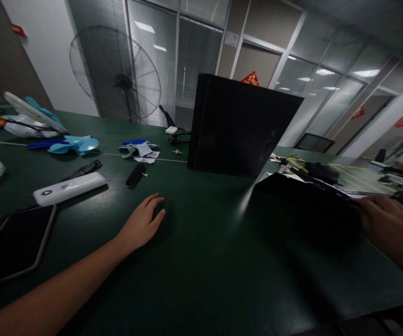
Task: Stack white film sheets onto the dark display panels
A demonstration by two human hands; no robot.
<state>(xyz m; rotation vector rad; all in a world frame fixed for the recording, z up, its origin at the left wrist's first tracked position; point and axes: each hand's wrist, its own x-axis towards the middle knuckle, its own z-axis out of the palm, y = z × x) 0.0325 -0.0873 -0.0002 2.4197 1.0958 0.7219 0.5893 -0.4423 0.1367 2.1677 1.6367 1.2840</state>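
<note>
My left hand (144, 223) rests on the dark green table with its fingers loosely stretched and nothing in them. At the right edge, my right hand (388, 224) grips the end of a flat black panel (309, 200), tilted above the tabletop; its exact kind is too dark to make out. A large black box-shaped object (239, 126) stands upright beyond both hands. Nearest to my left hand lies a small black handheld object (136, 174), with a white bit beside it.
To the left are a tablet-like device (14, 242), a long white device (70, 187) and blue fan blades (73, 143). Paper scraps (145, 151) lie farther back. Cables (297, 163) and dark items clutter the right. A large standing fan (117, 74) is behind the table.
</note>
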